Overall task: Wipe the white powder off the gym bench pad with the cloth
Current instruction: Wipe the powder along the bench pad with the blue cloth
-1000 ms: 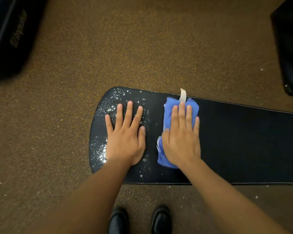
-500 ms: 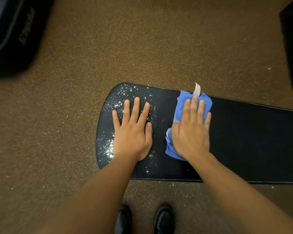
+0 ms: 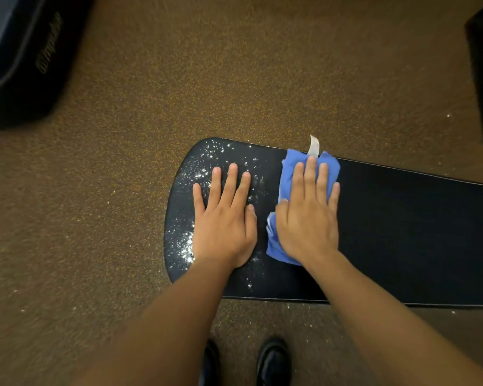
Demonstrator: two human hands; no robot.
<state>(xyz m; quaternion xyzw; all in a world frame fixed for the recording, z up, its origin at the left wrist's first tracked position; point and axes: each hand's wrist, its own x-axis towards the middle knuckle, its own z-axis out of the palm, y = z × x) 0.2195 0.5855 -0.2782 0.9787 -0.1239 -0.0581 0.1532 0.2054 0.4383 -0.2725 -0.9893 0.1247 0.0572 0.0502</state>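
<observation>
Right hand (image 3: 308, 215) lies flat w/ straight fingers on the blue cloth (image 3: 287, 174), pressing it onto the black bench pad (image 3: 402, 232); grip is apart, not clamped, nothing pinched. Left hand (image 3: 223, 218) also flat & apart, palm down on the pad's rounded end. White powder (image 3: 190, 176) sits to the left of the cloth, scattered round & probably under the left hand, thickest toward the pad's left edge. Pad's long axis runs left-right, so the wipe prob. needs to go leftward, and the left hand is in the way. Right of the cloth the pad looks dark, no powder visible.
</observation>
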